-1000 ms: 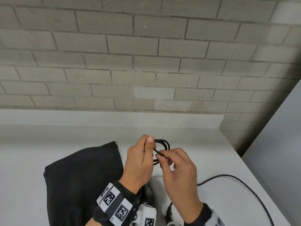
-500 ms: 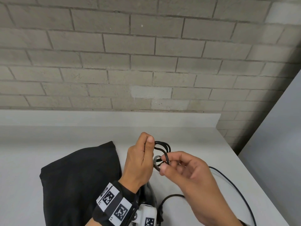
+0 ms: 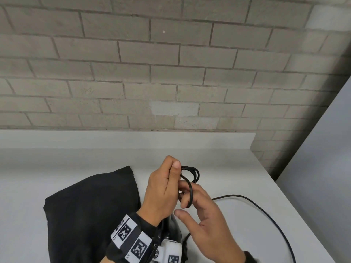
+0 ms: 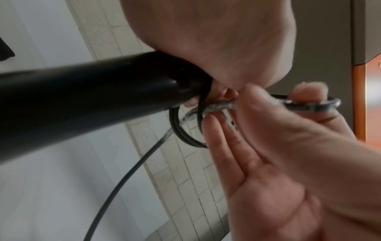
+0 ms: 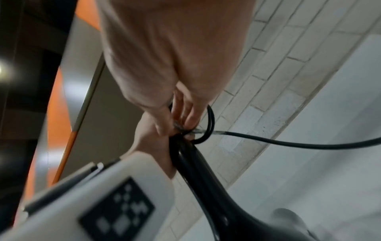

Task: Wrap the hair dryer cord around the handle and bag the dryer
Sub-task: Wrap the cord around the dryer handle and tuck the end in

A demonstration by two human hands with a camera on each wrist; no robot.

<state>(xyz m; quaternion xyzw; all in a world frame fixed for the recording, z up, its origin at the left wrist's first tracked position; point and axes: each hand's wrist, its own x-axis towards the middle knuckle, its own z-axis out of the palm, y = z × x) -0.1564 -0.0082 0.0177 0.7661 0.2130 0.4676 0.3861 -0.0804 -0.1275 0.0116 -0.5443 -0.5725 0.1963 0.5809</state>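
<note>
My left hand (image 3: 167, 183) grips the black hair dryer handle (image 4: 92, 101) upright, thumb on top; the dryer body (image 3: 171, 230) is mostly hidden under my wrist. Several loops of black cord (image 3: 191, 173) sit around the handle's end, beside my left thumb. My right hand (image 3: 185, 204) is just right of the handle, its index finger hooked under the cord. In the left wrist view, finger and thumb hold the cord (image 4: 309, 106). The loose cord (image 3: 266, 211) trails right across the table. The black bag (image 3: 91, 215) lies flat to the left.
The white table (image 3: 57, 177) ends at a raised back ledge against a grey brick wall (image 3: 171, 73). Its right edge (image 3: 296, 211) drops off near a grey panel. The loose cord runs toward the table's front right corner.
My right hand swung out to the right, then came back in under the handle's end, bringing the cord around it. My left hand kept its grip and hardly moved.
</note>
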